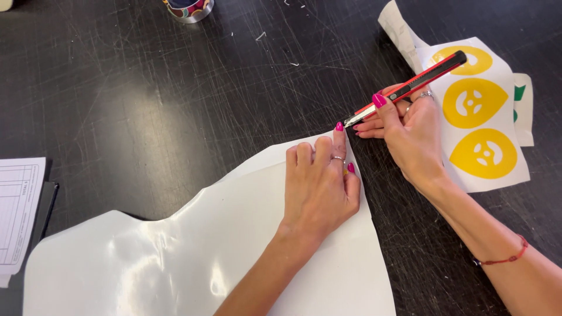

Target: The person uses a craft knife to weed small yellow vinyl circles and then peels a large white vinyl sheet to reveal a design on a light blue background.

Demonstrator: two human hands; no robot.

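My left hand (321,186) lies flat on a glossy white vinyl sheet (175,257), with its fingers pressing down the sheet's upper right corner. My right hand (410,131) grips a red and black utility knife (404,89). The blade tip sits at the sheet's top corner, just beside my left index fingertip. The knife slants up and to the right over a sheet with yellow stickers.
A white backing sheet with three yellow teardrop stickers (477,108) lies on the right of the scratched black table (146,105). A printed paper form (17,210) rests at the left edge. A patterned round container (188,9) stands at the top.
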